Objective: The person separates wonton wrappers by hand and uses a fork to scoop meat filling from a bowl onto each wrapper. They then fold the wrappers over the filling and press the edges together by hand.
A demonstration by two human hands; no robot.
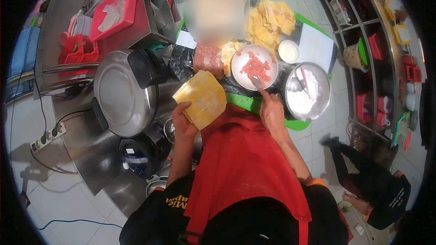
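Observation:
My left hand [184, 120] holds a stack of yellow dough wrappers [202, 100], dusted with white, fingers under its left edge. With my right hand [272, 112] I grip a small metal utensil [258, 83], its flat end at the near rim of a white bowl [237, 73]. Pink minced meat [255, 66] lies in that bowl. Left of it sits a block of pink meat in clear wrapping [208, 59]. Loose yellow wrappers [272, 20] are heaped behind the bowl. To its right are a small white cup [289, 51] and a metal bowl of white powder [302, 102].
A large lidded steel pot [125, 93] stands at my left. Beyond it, a pink tray [131, 0] rests on a steel counter. Shelving [359, 25] runs along the right. Another person [386, 190] is low at the right. A power strip [47, 138] lies at far left.

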